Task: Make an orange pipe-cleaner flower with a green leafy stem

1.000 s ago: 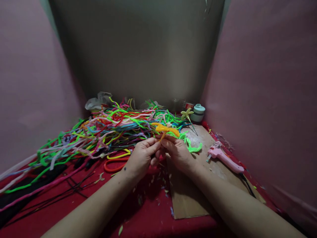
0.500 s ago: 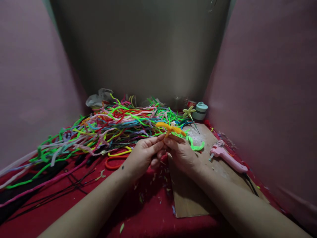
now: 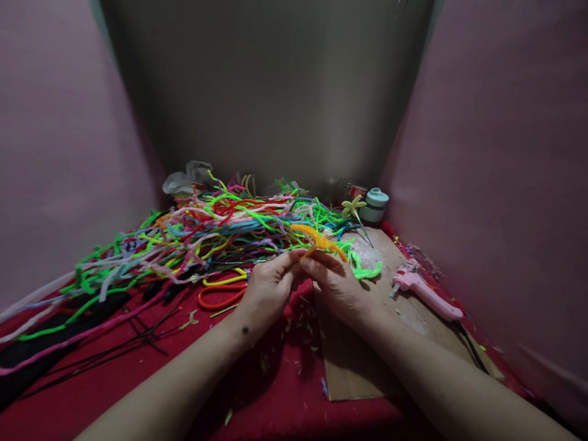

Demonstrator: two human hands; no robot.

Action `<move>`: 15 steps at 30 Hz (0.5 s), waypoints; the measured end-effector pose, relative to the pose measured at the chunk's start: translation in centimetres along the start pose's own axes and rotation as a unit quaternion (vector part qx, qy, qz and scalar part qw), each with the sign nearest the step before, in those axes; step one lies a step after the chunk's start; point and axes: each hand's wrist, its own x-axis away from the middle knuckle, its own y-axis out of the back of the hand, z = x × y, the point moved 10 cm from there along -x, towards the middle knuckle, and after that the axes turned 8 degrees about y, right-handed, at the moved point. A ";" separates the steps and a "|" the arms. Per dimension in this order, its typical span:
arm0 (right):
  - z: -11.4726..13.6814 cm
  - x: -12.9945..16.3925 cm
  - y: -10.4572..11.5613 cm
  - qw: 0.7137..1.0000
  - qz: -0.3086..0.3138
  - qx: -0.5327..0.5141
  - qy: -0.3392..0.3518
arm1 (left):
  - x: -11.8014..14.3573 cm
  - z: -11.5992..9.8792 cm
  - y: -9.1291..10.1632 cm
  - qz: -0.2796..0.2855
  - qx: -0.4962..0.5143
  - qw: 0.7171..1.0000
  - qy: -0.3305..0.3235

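Observation:
My left hand (image 3: 269,288) and my right hand (image 3: 335,283) meet at their fingertips over the red cloth, both pinching an orange pipe cleaner piece (image 3: 319,240) that spreads out above them like two bent arms. Just behind it lies a big tangled heap of coloured pipe cleaners (image 3: 202,236). A bright green pipe cleaner piece (image 3: 365,269) lies on the cardboard sheet (image 3: 367,349) right of my right hand.
A pink glue gun (image 3: 425,289) rests on the cardboard at right, its cord trailing toward me. Orange-and-yellow-handled scissors (image 3: 220,293) lie left of my hands. A pale yellow pipe-cleaner flower (image 3: 353,208) and a small teal jar (image 3: 375,204) stand at the back. Pink walls close both sides.
Both hands stay together on the orange piece; its arms have tilted slightly, the right end dropping lower. The view has shifted a little.

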 end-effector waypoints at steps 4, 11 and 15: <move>0.2 0.2 -1.3 0.998 0.053 0.007 -0.013 | -0.2 0.9 -1.0 0.072 0.165 0.978 0.103; 0.1 0.0 -0.6 0.999 0.037 -0.028 -0.017 | 0.2 1.9 -2.8 0.167 0.348 0.905 0.178; -0.1 -0.1 -0.6 0.997 0.052 -0.051 -0.037 | 0.9 1.7 -3.8 0.233 0.410 0.861 0.190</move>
